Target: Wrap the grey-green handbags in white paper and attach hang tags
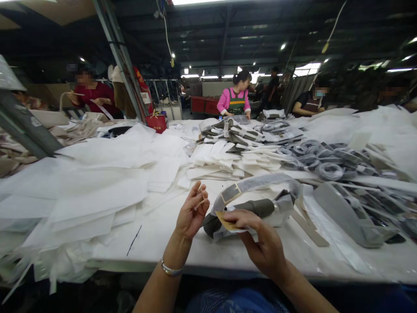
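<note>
My right hand [260, 241] pinches a tan card [230, 222], thumb and fingers closed on it. The card lies against a grey strip [272, 179] in clear wrapping, which arches up and away to the right and bears a pale rectangular outline. My left hand [193, 211] is raised just left of the card, its fingers curled around what looks like a thin pale band [203, 194]; its exact kind is too fine to tell. Below the arch, a rolled dark olive-grey piece [256, 207] rests on the table, partly hidden by my right hand.
White sheets [97, 174] spread over the left of the table [156, 248]. Stacked white pieces [218, 161], coiled grey strips [329, 171] and a grey plastic holder [348, 213] stand beyond and to the right. A person in pink [239, 100] works across the table.
</note>
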The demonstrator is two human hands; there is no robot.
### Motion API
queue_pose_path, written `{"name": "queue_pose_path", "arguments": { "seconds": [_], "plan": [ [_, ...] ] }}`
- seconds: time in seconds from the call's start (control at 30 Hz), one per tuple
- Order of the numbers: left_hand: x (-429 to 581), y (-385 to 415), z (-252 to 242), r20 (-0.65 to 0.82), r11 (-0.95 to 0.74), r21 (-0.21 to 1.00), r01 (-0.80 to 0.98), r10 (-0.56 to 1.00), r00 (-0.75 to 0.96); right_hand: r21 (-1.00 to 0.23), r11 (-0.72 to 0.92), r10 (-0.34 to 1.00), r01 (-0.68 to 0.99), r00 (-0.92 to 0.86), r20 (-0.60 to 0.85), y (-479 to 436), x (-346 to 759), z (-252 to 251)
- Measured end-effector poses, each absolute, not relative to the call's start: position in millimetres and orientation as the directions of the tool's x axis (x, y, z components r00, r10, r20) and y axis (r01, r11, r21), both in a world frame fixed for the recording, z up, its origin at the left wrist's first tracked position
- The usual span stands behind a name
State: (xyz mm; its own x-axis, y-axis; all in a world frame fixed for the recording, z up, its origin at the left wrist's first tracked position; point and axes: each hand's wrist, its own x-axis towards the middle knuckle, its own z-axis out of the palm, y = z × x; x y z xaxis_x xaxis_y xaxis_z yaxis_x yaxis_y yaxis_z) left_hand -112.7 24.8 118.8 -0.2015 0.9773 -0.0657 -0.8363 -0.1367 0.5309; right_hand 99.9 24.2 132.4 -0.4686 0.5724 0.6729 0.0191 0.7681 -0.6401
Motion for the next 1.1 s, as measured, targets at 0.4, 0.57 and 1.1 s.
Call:
{"name": "queue_pose_path", "arguments": {
  "seconds": [0.4,0.57,1.1],
  "plan": [
    [-114,19,82,0.056,-0.192,0.649,-0.736,0.977,-0.206,-0.532,0.802,0.589,0.272,-0.51,0.627,50,60,147],
    [-118,5,98,0.242,-0.331,0.754,-0.566,0.943,-0.229,-0.441,0.821,0.571,0.363,-0.536,0.621,47,52,156],
    [-100,-42,107,0.554,-0.42,0.831,0.366,0.689,-0.467,-0.912,0.41,0.747,-0.007,-0.571,0.34,25,63,160]
  ]
}}
